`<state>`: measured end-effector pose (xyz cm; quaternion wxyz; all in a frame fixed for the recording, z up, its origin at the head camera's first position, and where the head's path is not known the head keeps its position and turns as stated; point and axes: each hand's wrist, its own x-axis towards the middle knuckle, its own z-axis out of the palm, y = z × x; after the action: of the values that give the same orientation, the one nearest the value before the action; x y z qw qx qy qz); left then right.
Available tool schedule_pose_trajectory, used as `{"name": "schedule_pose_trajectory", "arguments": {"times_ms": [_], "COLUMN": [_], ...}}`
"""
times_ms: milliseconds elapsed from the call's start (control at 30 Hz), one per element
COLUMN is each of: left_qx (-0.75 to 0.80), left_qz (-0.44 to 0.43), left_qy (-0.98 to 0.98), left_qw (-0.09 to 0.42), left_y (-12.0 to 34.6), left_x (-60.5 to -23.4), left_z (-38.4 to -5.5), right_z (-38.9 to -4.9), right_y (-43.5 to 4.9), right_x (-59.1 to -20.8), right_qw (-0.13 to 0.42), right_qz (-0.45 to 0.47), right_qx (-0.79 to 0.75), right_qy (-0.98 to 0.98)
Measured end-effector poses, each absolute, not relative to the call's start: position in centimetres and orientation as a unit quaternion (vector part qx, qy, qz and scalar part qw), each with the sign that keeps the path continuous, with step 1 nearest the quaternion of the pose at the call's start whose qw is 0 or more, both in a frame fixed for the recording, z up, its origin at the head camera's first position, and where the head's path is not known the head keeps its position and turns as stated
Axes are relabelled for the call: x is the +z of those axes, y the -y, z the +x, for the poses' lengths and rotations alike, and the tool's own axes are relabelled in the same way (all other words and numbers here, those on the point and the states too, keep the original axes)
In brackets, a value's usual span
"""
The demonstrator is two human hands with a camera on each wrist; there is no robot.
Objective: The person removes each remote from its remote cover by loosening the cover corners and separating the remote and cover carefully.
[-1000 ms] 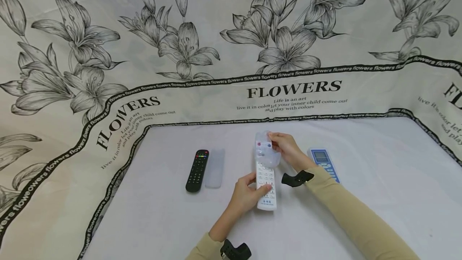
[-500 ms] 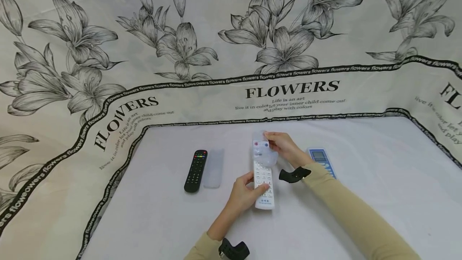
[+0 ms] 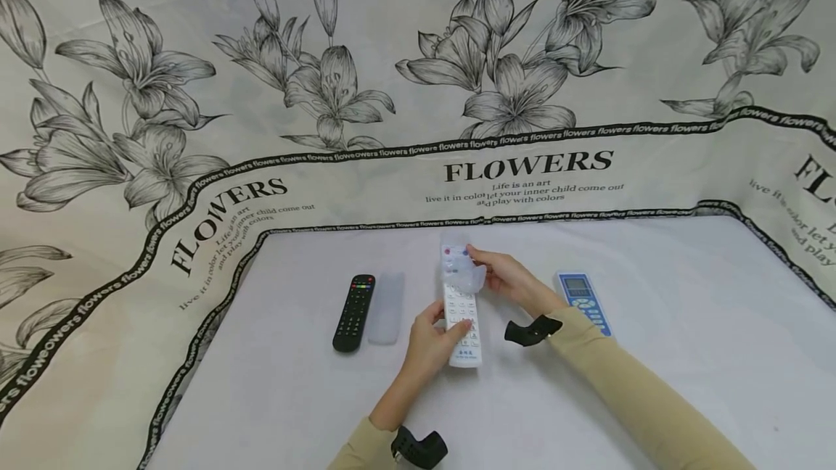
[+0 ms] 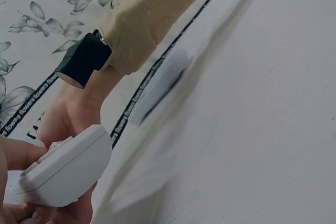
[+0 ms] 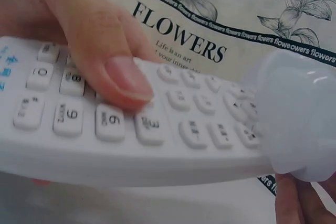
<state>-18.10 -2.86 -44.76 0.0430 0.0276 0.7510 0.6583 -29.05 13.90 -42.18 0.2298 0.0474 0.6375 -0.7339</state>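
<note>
A long white remote control [image 3: 464, 356] with pale keys is held off the table, its lower half gripped by my left hand [image 3: 427, 343], thumb across the keys. Over its far end sits a soft translucent remote cover [image 3: 466, 278], bunched up below the top buttons. My right hand [image 3: 509, 278] pinches this cover at its right edge. In the right wrist view the cover [image 5: 299, 114] hides the end of the keypad, and the left thumb [image 5: 113, 72] presses near the number keys. The left wrist view shows the remote's white bottom end [image 4: 73, 169] close up.
To the left lie a black remote [image 3: 354, 314] and, beside it, a flat translucent cover [image 3: 387, 308]. A blue and white remote [image 3: 581, 299] lies at the right, partly behind the right sleeve [image 3: 607, 347]. A flower-printed cloth [image 3: 353, 187] rises behind the white table.
Both hands have shifted a little left, carrying the white remote and its bunched cover with them. The grips look the same, and more of the blue and white remote shows.
</note>
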Motion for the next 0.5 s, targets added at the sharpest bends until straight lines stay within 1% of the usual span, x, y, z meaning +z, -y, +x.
{"name": "schedule_pose_trajectory", "arguments": {"times_ms": [267, 500], "left_qx": [0.670, 0.672], "left_qz": [0.013, 0.039], "left_qy": [-0.740, -0.737], "left_qw": [0.048, 0.067], "left_y": [2.67, 2.41], "left_x": [-45.29, -45.43], "left_z": [-18.52, -18.58], "right_z": [-29.13, -29.01], "right_y": [-13.88, -13.81], "right_x": [-42.12, -42.26], "right_qw": [0.194, 0.127], "right_qz": [0.061, 0.105], "right_qx": [-0.761, -0.730], "right_qy": [-0.615, -0.664]}}
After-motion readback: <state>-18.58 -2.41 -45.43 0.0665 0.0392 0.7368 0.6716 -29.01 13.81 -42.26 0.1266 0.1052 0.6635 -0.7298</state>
